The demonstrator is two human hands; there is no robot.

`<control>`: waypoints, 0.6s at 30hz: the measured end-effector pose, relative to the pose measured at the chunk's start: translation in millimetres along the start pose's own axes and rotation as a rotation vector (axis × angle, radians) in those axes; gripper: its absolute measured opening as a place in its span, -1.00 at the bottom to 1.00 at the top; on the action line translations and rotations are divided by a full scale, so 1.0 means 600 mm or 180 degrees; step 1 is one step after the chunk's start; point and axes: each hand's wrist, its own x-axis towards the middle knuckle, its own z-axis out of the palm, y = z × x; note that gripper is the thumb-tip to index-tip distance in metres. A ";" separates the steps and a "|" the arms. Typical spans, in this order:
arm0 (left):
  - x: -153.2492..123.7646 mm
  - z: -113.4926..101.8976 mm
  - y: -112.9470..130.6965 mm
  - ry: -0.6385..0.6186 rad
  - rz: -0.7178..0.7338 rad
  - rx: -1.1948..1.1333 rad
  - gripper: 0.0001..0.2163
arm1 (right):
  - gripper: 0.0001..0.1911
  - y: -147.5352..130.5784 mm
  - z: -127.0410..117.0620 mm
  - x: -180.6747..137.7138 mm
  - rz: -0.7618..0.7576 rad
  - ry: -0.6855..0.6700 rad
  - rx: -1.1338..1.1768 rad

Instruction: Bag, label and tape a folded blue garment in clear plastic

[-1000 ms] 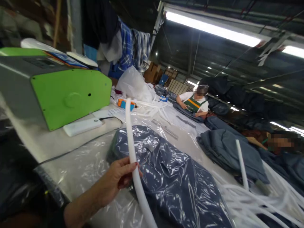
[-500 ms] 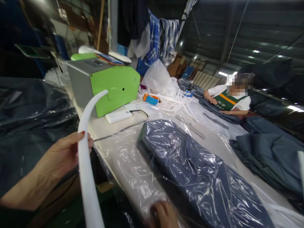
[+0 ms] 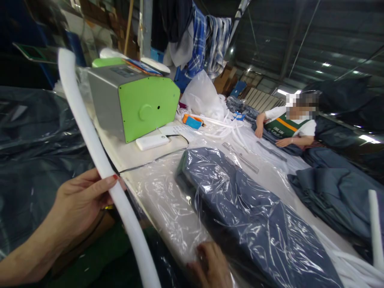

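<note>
Head view, item one: long white foam strip (image 3: 99, 160), bent in an arc, held off the near table edge; left hand (image 3: 76, 202) grips it mid-length, thumb and fingers closed round it, seemingly to steer the free upper end. Item two: right hand (image 3: 211, 266) resting on the clear plastic bag holding a folded navy garment (image 3: 255, 224), fingers' spread unclear at frame bottom. Beyond: green-and-grey boxy machine (image 3: 135, 104), white table (image 3: 144, 154), seated co-worker (image 3: 289, 128).

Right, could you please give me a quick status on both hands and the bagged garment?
Left hand gripping white foam tube, held off the table's edge. Right hand resting on plastic of bagged navy garment, lying flat on table. Green machine behind, apart.
</note>
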 end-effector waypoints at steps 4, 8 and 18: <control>0.007 -0.017 -0.002 0.0109 0.0111 -0.0040 -0.73 | -0.48 -0.007 -0.004 0.005 0.0297 -0.0126 0.0106; 0.013 -0.022 -0.006 0.0229 0.0312 -0.0217 -0.76 | -0.52 -0.017 -0.030 0.027 0.1115 -0.0606 0.1014; -0.092 0.018 -0.115 -0.1094 -0.1231 0.0095 -0.61 | -0.64 -0.092 -0.139 0.093 0.1076 -0.0026 0.0827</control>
